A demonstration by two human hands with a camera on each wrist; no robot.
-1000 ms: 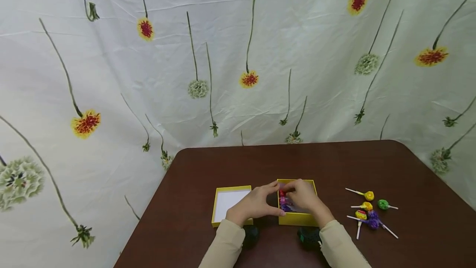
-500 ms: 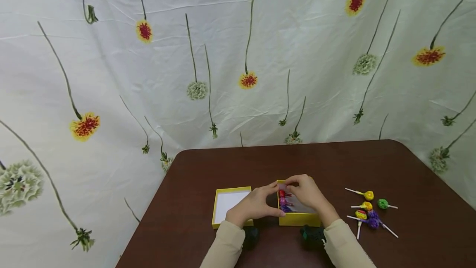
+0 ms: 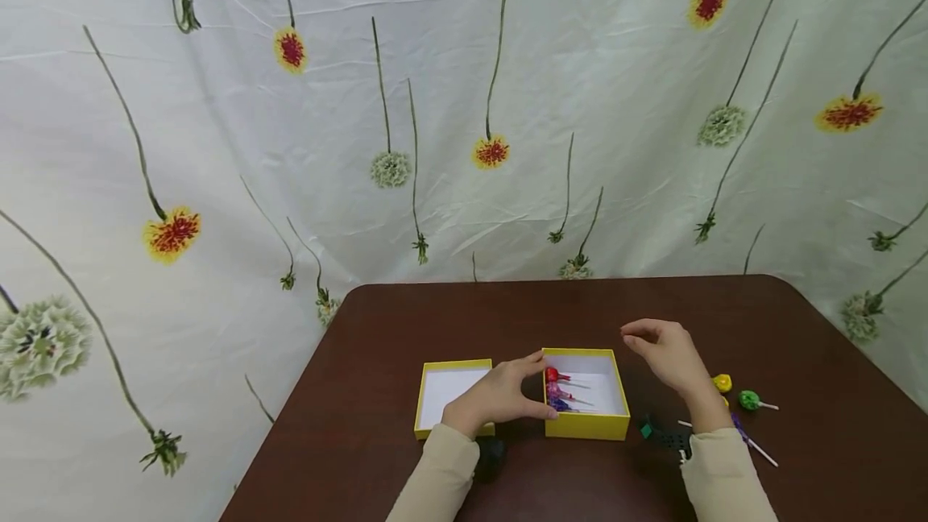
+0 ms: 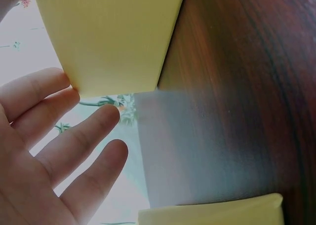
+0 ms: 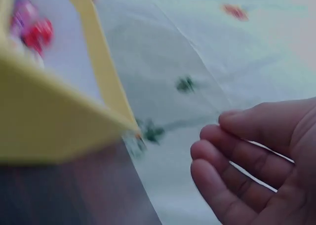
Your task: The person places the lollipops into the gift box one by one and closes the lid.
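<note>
A yellow box (image 3: 587, 426) with a white inside stands open on the table, a red lollipop (image 3: 553, 374), a pink lollipop (image 3: 554, 390) and a purple lollipop (image 3: 558, 404) lying along its left wall. My left hand (image 3: 496, 397) spans the box's left side, fingertips at the far corner and thumb at the near one. Its fingers look fairly straight and spread in the left wrist view, touching the box wall (image 4: 113, 37). Off to the right of the box, my right hand (image 3: 670, 357) hovers in the air, fingers loosely bent, with nothing visible between thumb and fingertips (image 5: 210, 133).
The yellow lid (image 3: 455, 393) lies inside up, left of the box. Loose lollipops lie to the right, among them a yellow lollipop (image 3: 722, 383) and a green lollipop (image 3: 749, 400); my right arm hides others. A flowered cloth (image 3: 435, 103) hangs behind the table.
My right hand has lifted out of the box and moved right, uncovering the red, pink and purple lollipops inside. The left hand keeps its place at the box.
</note>
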